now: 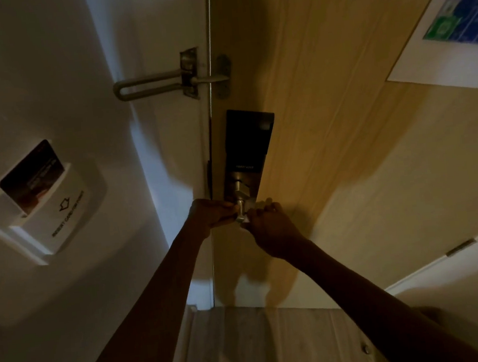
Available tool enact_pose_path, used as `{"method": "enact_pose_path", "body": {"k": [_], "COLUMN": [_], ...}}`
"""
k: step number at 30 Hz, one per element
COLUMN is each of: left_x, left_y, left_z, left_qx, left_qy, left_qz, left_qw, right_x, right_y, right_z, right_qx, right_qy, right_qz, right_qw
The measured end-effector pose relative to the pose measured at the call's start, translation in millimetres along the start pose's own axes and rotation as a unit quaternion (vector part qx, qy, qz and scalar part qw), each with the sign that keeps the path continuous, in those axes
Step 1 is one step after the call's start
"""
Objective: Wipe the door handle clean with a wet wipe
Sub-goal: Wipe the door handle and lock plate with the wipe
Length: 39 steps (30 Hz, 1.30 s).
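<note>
The right hand (268, 221) presses a wet wipe (247, 220) closed around the door handle (241, 207), the left hand (210, 215) pinching its other end; wiping looks underway, not finished.

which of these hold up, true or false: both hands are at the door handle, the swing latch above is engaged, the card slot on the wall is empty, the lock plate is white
1. Both hands are at the door handle: true; the left hand and right hand flank it.
2. The swing latch is engaged: true.
3. The card slot is empty: false; a dark card sits in it.
4. The lock plate is white: false; it is black.
</note>
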<state>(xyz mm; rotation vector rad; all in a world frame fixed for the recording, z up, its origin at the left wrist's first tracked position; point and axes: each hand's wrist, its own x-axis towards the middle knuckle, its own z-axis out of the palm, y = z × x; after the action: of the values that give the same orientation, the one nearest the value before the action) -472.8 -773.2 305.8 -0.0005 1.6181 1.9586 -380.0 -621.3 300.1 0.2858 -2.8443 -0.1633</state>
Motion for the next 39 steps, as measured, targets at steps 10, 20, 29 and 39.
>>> {"method": "enact_pose_path", "body": {"k": [10, 20, 29, 39], "left_x": [-0.1, 4.1, 9.1, 7.1], "left_y": [-3.0, 5.8, -2.7, -4.6], "left_z": [-2.6, 7.7, 5.0, 0.5], "left_qx": [-0.019, 0.052, 0.033, 0.027], "left_qy": [-0.008, 0.002, 0.018, 0.004], "left_qz": [-0.007, -0.04, -0.038, -0.035], "left_qw": [1.0, 0.998, 0.999, 0.999], "right_x": [-10.7, -15.5, -10.7, -23.6], "right_y": [13.5, 18.5, 14.0, 30.2], "right_z": [5.9, 1.5, 0.8, 1.1], "right_qx": [0.003, 0.002, 0.013, -0.018], "right_qy": [0.006, 0.004, -0.001, -0.051], "right_qz": [-0.01, -0.038, -0.016, 0.011], "right_qw": [1.0, 0.999, 1.0, 0.998]}}
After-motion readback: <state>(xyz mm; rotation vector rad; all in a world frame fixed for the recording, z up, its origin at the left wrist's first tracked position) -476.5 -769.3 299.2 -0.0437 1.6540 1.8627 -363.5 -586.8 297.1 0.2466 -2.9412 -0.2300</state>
